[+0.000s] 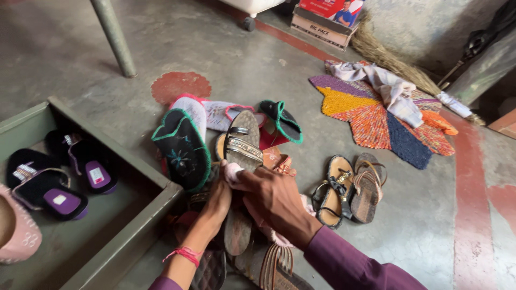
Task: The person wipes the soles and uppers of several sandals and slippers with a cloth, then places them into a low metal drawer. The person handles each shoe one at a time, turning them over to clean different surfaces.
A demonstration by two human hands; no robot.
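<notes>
Item: mixed footwear, floor pile, sorting in hand.

Near: left hand [215, 207], fingers tucked into the pile [236, 161]; whether they clasp anything cannot be told. Right hand [277, 201], fingers curled on a pale pink piece [233, 173] at the pile's middle, just below a strapped sandal [242, 142].

Handling, by judgement: steady the heap with the left hand, lift one piece straight up, so straps do not snag neighbours.

Left: green tray [134, 215] holding black-and-purple slippers [64, 177].

Right: brown sandal pair [349, 188], apart from the pile.

Far: star-shaped woven mat [371, 121], crumpled cloth [389, 86] on it.
</notes>
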